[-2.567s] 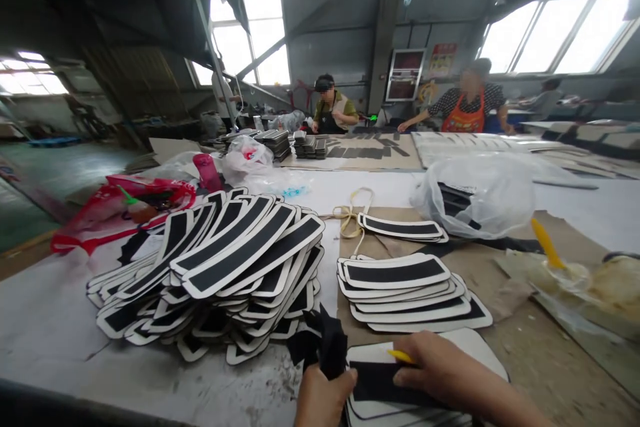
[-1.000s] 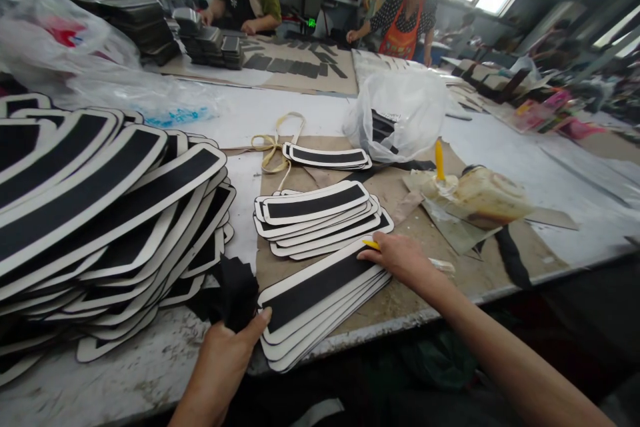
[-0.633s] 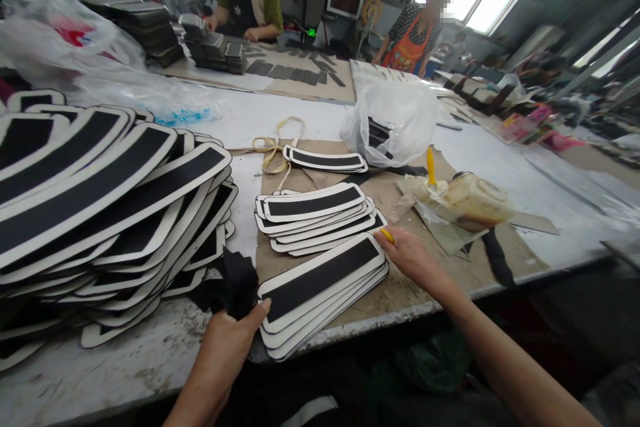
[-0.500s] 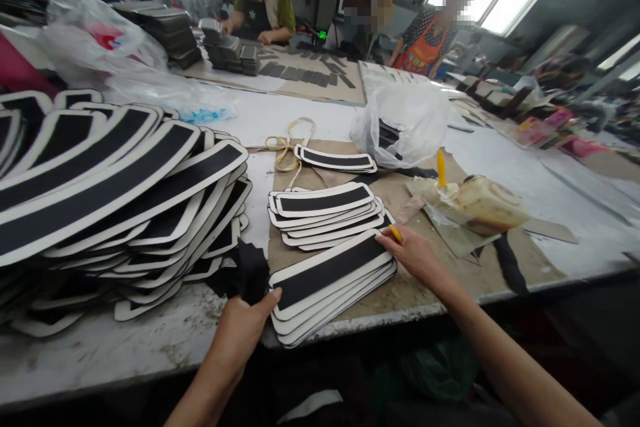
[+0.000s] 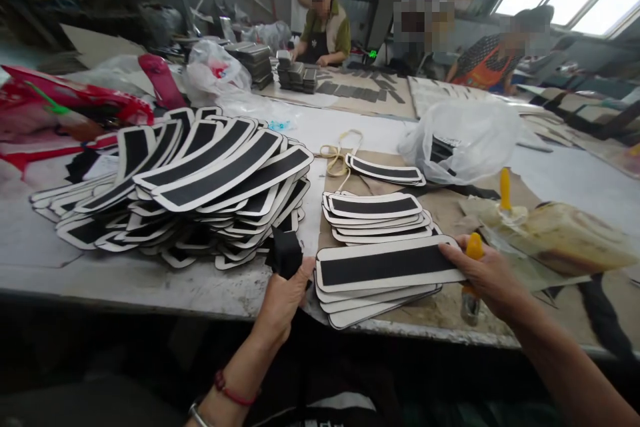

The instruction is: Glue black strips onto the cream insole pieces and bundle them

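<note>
My right hand is closed on the right end of a white-edged black strip, thumb on top. The same hand also holds a yellow-handled tool; a shiny end shows below the hand, its kind unclear. Under the strip lies a small stack of like strips, fanned at the front edge. My left hand is closed round a bunched black cloth, its thumb close to the strip's left end; whether they touch I cannot tell. Behind are shorter stacked strips.
A big heap of strips covers the table's left. Behind stand a clear plastic bag with dark pieces and a tied cord. At right lies a yellowish glue-smeared container beside a yellow handle. Co-workers are across the table.
The view has swung left, so things sit further right. My right hand has raised and shifted the top strip off the stack. My left thumb has come off the strip's top.
</note>
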The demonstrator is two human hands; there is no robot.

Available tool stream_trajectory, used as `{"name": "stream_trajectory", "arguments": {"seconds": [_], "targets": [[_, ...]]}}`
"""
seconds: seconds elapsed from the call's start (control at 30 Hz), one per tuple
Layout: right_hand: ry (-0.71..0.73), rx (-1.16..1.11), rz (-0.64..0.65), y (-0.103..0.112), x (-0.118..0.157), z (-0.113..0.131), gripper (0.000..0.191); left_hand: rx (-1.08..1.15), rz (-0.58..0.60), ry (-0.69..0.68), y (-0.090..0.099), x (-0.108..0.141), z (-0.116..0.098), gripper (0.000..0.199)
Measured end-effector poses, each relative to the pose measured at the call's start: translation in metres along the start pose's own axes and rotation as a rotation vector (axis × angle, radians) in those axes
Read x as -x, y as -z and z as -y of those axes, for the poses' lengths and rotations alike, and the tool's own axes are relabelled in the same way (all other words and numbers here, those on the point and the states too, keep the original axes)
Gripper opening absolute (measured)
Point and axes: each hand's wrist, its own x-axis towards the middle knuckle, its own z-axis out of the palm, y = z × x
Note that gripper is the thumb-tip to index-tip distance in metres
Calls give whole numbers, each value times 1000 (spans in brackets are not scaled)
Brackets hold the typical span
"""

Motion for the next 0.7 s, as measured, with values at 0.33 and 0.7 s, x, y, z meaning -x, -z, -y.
{"name": "stream_trajectory", "arguments": {"seconds": [0.33,0.7], "targets": [[-64,-160,33,-7,16,7,40,55,128,-12,7,12,-18,39],[93,178,-124,-15,41,26,43,1,-13,-32,8,17,-11,38]]}}
